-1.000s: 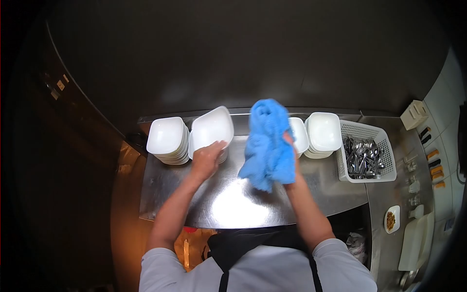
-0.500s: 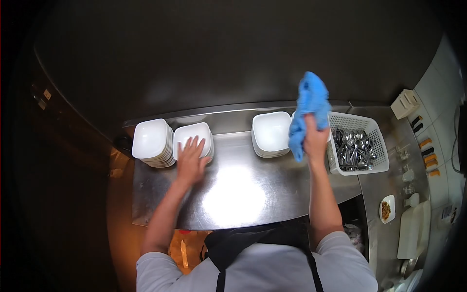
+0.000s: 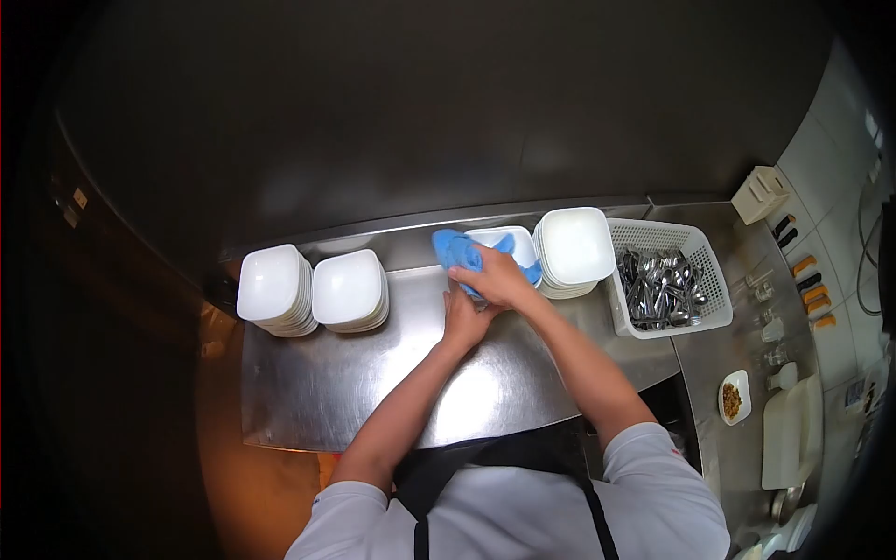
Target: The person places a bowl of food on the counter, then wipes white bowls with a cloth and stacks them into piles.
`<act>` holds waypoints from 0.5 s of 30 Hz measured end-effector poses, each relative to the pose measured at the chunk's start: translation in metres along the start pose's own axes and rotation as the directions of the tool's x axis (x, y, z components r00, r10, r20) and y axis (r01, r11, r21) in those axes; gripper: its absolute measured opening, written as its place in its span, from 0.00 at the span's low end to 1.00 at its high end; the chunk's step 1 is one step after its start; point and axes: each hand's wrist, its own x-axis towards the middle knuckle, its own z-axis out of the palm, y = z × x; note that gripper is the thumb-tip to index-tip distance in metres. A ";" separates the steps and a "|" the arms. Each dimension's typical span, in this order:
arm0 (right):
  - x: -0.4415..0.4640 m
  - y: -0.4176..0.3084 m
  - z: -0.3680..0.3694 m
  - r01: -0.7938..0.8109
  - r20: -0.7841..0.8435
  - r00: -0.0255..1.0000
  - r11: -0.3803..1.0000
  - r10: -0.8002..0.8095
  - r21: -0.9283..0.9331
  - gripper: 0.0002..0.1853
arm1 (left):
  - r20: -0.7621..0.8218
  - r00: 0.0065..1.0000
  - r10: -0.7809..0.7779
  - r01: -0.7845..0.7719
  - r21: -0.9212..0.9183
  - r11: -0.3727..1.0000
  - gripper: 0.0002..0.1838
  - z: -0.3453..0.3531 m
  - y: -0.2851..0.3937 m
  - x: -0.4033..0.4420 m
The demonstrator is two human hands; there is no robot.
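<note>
My right hand (image 3: 497,278) grips a blue cloth (image 3: 456,249), bunched over a stack of white square bowls (image 3: 522,245). Just below it, my left hand (image 3: 464,317) is at the near side of the same stack, its fingers largely hidden under the cloth and my right hand. To the right of my hands rises a taller stack of white bowls (image 3: 575,245). Two more stacks stand on the left, one at the far left (image 3: 270,283) and one beside it (image 3: 347,287).
A white perforated basket (image 3: 714,280) full of cutlery sits right of the bowls on the steel counter (image 3: 308,392). Farther right are a small dish with food (image 3: 742,381), orange- and black-handled knives, small glasses and a beige holder (image 3: 759,194).
My left hand has left the second stack and moved right. My right hand has brought the cloth left and down from the right stack, so both hands are now together at the third stack.
</note>
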 end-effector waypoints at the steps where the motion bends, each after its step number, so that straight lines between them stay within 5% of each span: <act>1: -0.001 -0.002 -0.009 0.070 0.006 0.998 0.998 -0.070 -0.001 0.43 | -0.038 0.999 0.000 0.000 0.013 1.000 0.58 -0.008 0.017 -0.003; 2: -0.001 -0.006 -0.018 0.057 -0.088 0.994 0.996 -0.063 -0.071 0.36 | -0.075 0.997 -0.007 0.009 0.023 1.000 0.59 -0.010 0.025 -0.006; 5: 0.019 0.028 -0.025 0.034 -0.202 0.970 0.894 -0.138 -0.447 0.38 | -0.083 0.997 0.013 -0.006 0.076 0.997 0.65 0.000 0.010 0.001; 6: 0.019 0.039 -0.016 -0.022 -0.045 0.999 0.873 0.000 -0.487 0.40 | -0.078 0.997 0.022 -0.016 0.082 0.996 0.67 0.002 0.009 0.003; 9: 0.011 0.016 0.012 -0.254 -0.040 0.967 0.959 0.251 -0.127 0.41 | -0.058 0.998 -0.035 0.039 0.074 0.996 0.70 0.004 0.010 0.004; 10: 0.006 0.010 0.012 -0.202 -0.048 0.979 0.972 0.198 -0.123 0.37 | -0.120 0.993 -0.014 0.030 0.134 0.991 0.70 0.007 0.009 0.000; 11: 0.002 0.014 0.009 -0.191 0.013 0.981 0.954 0.193 0.231 0.34 | -0.177 0.984 0.013 0.023 0.199 0.980 0.70 0.007 0.008 -0.004; 13: -0.003 0.012 -0.013 -0.138 0.090 0.990 0.570 0.112 0.810 0.30 | -0.233 0.969 0.087 0.002 0.359 0.933 0.66 0.001 0.017 0.000; 15: -0.020 0.000 -0.038 -0.015 -0.032 0.991 0.341 0.130 0.940 0.26 | -0.229 0.964 0.137 0.002 0.520 0.854 0.57 -0.004 0.034 0.001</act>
